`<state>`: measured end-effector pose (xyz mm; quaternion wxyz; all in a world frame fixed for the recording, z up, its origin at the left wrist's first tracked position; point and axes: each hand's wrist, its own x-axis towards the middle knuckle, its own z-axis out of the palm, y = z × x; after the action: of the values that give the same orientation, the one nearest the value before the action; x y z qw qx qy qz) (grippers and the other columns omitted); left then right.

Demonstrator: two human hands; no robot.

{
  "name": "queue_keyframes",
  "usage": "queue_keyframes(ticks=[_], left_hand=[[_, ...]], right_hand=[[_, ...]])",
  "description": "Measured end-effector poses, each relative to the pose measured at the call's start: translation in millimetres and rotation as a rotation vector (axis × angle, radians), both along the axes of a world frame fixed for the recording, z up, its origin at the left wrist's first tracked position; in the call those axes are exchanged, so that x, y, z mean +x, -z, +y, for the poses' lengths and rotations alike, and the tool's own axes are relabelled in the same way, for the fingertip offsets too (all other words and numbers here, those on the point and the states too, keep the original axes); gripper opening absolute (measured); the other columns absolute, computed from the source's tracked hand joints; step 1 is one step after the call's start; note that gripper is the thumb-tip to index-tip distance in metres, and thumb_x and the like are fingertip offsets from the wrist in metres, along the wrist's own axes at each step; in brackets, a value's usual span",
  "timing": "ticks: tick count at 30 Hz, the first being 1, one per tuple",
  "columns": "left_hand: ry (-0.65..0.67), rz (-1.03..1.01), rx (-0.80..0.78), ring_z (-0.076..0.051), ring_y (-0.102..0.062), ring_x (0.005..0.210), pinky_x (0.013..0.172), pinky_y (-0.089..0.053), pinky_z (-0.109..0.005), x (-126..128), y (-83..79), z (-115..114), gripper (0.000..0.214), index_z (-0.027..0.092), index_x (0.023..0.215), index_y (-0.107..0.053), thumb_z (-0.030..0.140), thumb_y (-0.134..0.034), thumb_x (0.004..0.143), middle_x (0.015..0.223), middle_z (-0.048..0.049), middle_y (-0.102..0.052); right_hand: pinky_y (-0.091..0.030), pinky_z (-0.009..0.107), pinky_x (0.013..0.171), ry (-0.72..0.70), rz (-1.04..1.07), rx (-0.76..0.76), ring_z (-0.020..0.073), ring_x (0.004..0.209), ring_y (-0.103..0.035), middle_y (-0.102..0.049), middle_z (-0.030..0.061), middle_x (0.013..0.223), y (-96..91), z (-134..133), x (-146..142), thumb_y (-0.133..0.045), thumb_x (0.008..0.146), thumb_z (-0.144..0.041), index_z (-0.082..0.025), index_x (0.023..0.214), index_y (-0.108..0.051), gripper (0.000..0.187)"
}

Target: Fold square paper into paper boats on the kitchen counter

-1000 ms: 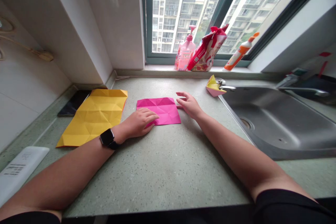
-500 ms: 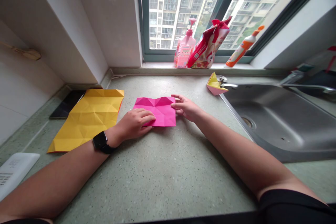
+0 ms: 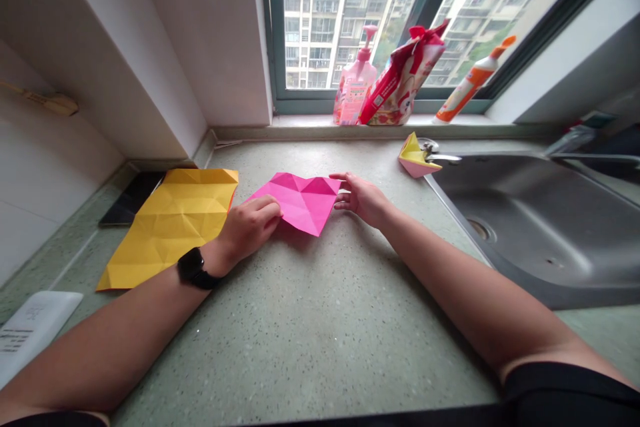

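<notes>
A creased pink paper (image 3: 303,201) is lifted off the green counter (image 3: 310,320), tilted with one corner pointing down. My left hand (image 3: 247,227), with a black watch on the wrist, pinches the paper's left edge. My right hand (image 3: 363,199) pinches its right corner. A larger creased yellow paper (image 3: 175,223) lies flat to the left of my left hand. A small folded yellow-and-pink paper shape (image 3: 414,157) sits by the sink's near corner.
A steel sink (image 3: 540,227) with a tap fills the right side. On the window sill stand a pink pump bottle (image 3: 356,83), a red bag (image 3: 403,77) and an orange-capped bottle (image 3: 470,83). A dark phone (image 3: 131,197) lies behind the yellow paper; a white device (image 3: 30,330) sits at far left.
The pink paper lay flat under my left hand; both hands have since gripped its sides and raised it, turning it so a corner points down.
</notes>
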<state>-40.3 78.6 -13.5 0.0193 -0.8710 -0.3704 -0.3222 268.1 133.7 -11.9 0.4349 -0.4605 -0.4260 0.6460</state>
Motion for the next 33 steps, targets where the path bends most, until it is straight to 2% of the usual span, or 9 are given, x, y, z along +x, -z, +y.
queue_keyframes(ticks=[3, 6, 9, 11, 13, 16, 21, 28, 33], left_hand=[[0.028, -0.103, -0.015, -0.019, -0.07, 0.084, 0.071, -0.052, -0.03, 1, -1.8, 1, 0.014, 0.021, 0.091, -0.071, 0.018, -0.063, 0.102, 0.099, -0.0059, -0.078], [0.046, -0.291, -0.081, -0.016, -0.067, 0.077, 0.07, -0.052, -0.028, 1, -4.8, 0, 0.008, 0.02, 0.096, -0.071, 0.018, -0.065, 0.1, 0.095, -0.0047, -0.076], [0.034, -0.528, -0.216, -0.012, -0.059, 0.064, 0.061, -0.048, -0.024, 2, -7.2, -1, 0.007, 0.02, 0.097, -0.071, 0.027, -0.071, 0.1, 0.086, -0.0017, -0.072], [0.036, -0.668, -0.359, -0.011, -0.057, 0.059, 0.057, -0.046, -0.022, 3, -8.0, 0, 0.019, 0.021, 0.096, -0.069, 0.039, -0.076, 0.099, 0.074, 0.0013, -0.066], [0.046, -0.784, -0.517, -0.011, -0.054, 0.055, 0.052, -0.043, -0.021, 4, -8.6, 2, 0.033, 0.021, 0.094, -0.066, 0.051, -0.081, 0.096, 0.065, 0.0042, -0.06], [0.052, -0.903, -0.679, -0.009, -0.048, 0.05, 0.047, -0.039, -0.02, 5, -9.9, 6, 0.048, 0.022, 0.088, -0.062, 0.064, -0.085, 0.089, 0.06, 0.0063, -0.054], [0.014, -1.039, -0.74, -0.007, -0.044, 0.047, 0.043, -0.035, -0.02, 7, -11.6, 9, 0.053, 0.022, 0.085, -0.059, 0.064, -0.09, 0.082, 0.063, 0.0071, -0.054], [-0.034, -1.001, -0.759, -0.008, -0.047, 0.048, 0.045, -0.036, -0.02, 7, -10.4, 11, 0.042, 0.02, 0.081, -0.06, 0.053, -0.086, 0.086, 0.059, 0.007, -0.053], [-0.079, -0.916, -0.79, -0.009, -0.051, 0.049, 0.047, -0.039, -0.02, 6, -7.5, 14, 0.037, 0.019, 0.083, -0.064, 0.049, -0.085, 0.085, 0.061, 0.0054, -0.058]], right_hand=[[-0.064, 0.036, 0.069, 0.062, -0.028, 0.005, 0.0202, 0.078, -0.071, -0.073, 0.0111, 0.11, 4.2, 4, 3, -0.048, 0.108, -0.051, -0.023, 0.121, -0.07, 0.037], [-0.065, 0.041, 0.083, 0.054, -0.078, 0.098, 0.0259, 0.1, -0.073, -0.074, 0.0106, 0.12, 7.1, 7, 8, -0.069, 0.094, -0.039, -0.026, 0.117, -0.073, 0.027], [-0.058, 0.047, 0.105, -0.055, -0.092, 0.288, 0.0309, 0.129, -0.066, -0.074, 0.0057, 0.134, 7.6, 5, 9, -0.087, 0.072, -0.027, -0.031, 0.119, -0.073, 0.048], [-0.051, 0.05, 0.115, -0.131, -0.07, 0.382, 0.0315, 0.137, -0.062, -0.074, 0.0037, 0.137, 6.6, 2, 5, -0.094, 0.068, -0.031, -0.033, 0.123, -0.073, 0.058], [-0.05, 0.051, 0.116, -0.183, -0.047, 0.413, 0.0303, 0.132, -0.066, -0.077, 0.0042, 0.131, 4.6, -3, 0, -0.097, 0.071, -0.041, -0.032, 0.125, -0.073, 0.06], [-0.056, 0.047, 0.105, -0.223, -0.06, 0.416, 0.027, 0.112, -0.073, -0.081, 0.0058, 0.112, -0.9, -11, -8, -0.095, 0.075, -0.057, -0.027, 0.113, -0.079, 0.051], [-0.057, 0.039, 0.082, -0.169, -0.165, 0.416, 0.0238, 0.087, -0.07, -0.079, 0.0058, 0.09, -15.4, -22, -11, -0.09, 0.074, -0.068, -0.022, 0.09, -0.081, 0.05], [-0.043, 0.031, 0.065, -0.119, -0.228, 0.412, 0.0155, 0.067, -0.053, -0.064, -0.0004, 0.07, -21.5, -22, -12, -0.088, 0.076, -0.063, -0.021, 0.074, -0.071, 0.046], [-0.042, 0.03, 0.064, -0.097, -0.203, 0.277, 0.0132, 0.065, -0.052, -0.062, -0.0024, 0.069, -14.0, -15, -9, -0.09, 0.071, -0.054, -0.02, 0.074, -0.067, 0.041]])
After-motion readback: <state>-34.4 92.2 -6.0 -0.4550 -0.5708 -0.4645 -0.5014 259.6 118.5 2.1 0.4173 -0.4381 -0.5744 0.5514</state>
